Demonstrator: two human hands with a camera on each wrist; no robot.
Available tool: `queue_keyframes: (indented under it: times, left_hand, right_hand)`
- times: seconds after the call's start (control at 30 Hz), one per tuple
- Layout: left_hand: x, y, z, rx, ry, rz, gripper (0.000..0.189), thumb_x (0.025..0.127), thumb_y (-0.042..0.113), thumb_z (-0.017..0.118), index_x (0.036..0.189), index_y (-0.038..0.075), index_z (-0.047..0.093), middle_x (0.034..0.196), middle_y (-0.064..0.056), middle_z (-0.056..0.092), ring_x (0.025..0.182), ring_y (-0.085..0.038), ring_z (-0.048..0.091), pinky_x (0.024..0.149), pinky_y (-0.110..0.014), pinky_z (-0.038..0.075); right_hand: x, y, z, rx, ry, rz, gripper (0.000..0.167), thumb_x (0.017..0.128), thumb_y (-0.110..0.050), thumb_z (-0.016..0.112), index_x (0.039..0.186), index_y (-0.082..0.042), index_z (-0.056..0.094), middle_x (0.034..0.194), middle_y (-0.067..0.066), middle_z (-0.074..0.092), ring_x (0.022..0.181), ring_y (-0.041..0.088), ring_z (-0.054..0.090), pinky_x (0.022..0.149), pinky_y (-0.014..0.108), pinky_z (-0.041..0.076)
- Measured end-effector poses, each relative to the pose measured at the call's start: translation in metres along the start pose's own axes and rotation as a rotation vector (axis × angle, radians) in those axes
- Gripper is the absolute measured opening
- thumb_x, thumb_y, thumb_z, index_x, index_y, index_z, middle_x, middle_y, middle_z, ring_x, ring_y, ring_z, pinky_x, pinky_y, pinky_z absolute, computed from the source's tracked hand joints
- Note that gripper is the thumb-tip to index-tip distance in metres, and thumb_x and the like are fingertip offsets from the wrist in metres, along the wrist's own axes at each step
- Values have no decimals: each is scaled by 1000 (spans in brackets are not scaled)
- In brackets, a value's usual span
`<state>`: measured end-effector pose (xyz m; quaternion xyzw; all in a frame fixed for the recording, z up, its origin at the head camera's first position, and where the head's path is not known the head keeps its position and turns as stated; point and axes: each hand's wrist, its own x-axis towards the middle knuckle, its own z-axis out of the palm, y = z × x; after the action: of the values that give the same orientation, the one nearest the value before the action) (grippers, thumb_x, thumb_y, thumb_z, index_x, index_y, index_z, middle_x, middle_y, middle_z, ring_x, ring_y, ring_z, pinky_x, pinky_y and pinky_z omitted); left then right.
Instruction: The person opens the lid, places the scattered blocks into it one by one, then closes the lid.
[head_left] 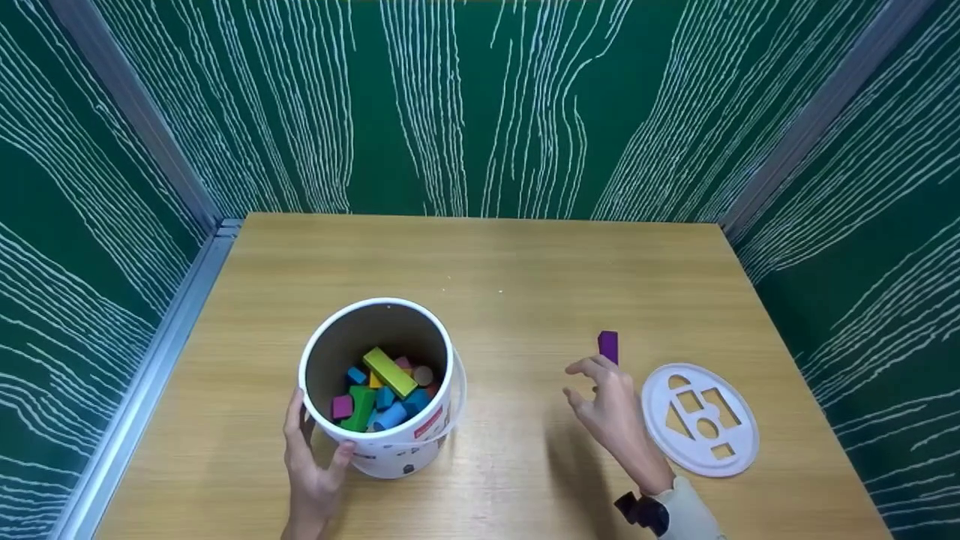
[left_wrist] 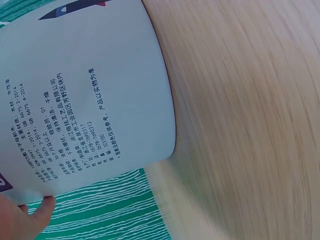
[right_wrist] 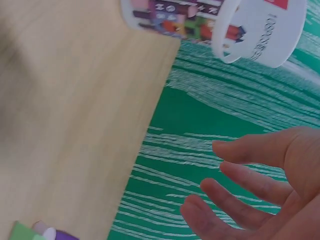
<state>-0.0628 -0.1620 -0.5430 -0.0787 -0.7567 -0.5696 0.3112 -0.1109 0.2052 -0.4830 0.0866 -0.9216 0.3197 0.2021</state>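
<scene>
A white bucket [head_left: 401, 456] stands on the wooden table at left of centre, its mouth tipped toward the head camera. Inside lie several colored blocks, with a long yellow-green block [head_left: 389, 373] on top. My left hand [head_left: 315, 480] holds the bucket's near left side, thumb at the front and fingers along the wall by the rim. The right hand [head_left: 611, 409] hovers over the table at right, fingers loosely bent and holding nothing. Just beyond it is a purple block [head_left: 609, 346]. A green block [right_wrist: 24, 231] shows beside it in the right wrist view.
Right of the right hand, a white round lid [head_left: 677, 442] with shape cut-outs lies flat. The bucket's white handle [head_left: 460, 394] hangs on its right side. Green, white-streaked panels [head_left: 525, 112] enclose the table [head_left: 480, 262] at the back and both sides.
</scene>
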Motion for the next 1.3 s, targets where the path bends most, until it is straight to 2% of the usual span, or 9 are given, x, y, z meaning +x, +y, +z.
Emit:
queue_keyframes:
  times: [0.07,0.27,0.37,0.53,0.63,0.83,1.07,1.3]
  left_hand:
    - [0,0,0,-11,1,0,87,73,5,68,148,2,23,151,-13,27,135,-18,29,106,-21,31]
    - [1,5,0,9,-22,-92,87,76,6,67,150,12,20,153,-9,26,137,-18,27,106,-23,30]
    - [1,6,0,13,-23,-103,88,76,5,66,151,13,20,153,-8,26,137,-18,27,107,-24,30]
    - [1,5,0,23,-16,-86,86,77,8,67,150,10,21,152,-11,27,136,-16,28,107,-25,30]
    - [0,5,0,18,-10,-84,86,77,8,68,149,9,21,152,-12,27,136,-15,28,107,-26,30]
    - [0,3,0,23,-12,-75,86,77,9,68,149,8,22,152,-11,28,136,-18,29,106,-23,30]
    - [1,-6,0,-14,-4,26,88,71,1,67,146,-2,23,150,-16,29,132,-30,33,105,-22,31]
    - [2,-2,0,0,-5,25,87,72,1,67,147,0,23,150,-11,29,133,-24,33,105,-22,31]
  right_hand:
    - [-1,6,0,-12,3,11,25,63,8,77,86,-1,70,87,8,66,80,28,62,58,36,54]
    - [-4,25,2,-67,19,35,26,63,7,79,85,-1,70,88,11,66,74,27,62,58,39,52]
    - [-6,35,3,-72,6,82,25,63,5,78,86,-1,70,88,12,65,77,29,62,62,42,52]
    - [-8,50,4,-72,-64,220,26,67,3,77,92,-1,70,94,15,64,86,34,62,71,45,53]
    - [-10,59,4,-85,-92,270,27,68,4,76,94,1,70,98,18,64,91,36,62,78,48,53]
    - [-13,77,6,-105,-96,292,27,68,5,75,95,3,70,97,21,63,92,38,60,81,51,51]
    - [-17,94,10,-117,-103,322,28,71,4,66,98,3,70,98,23,63,87,34,59,71,49,50]
    - [-17,104,14,-100,-126,339,25,76,4,64,100,9,67,98,25,63,91,37,60,78,49,51]
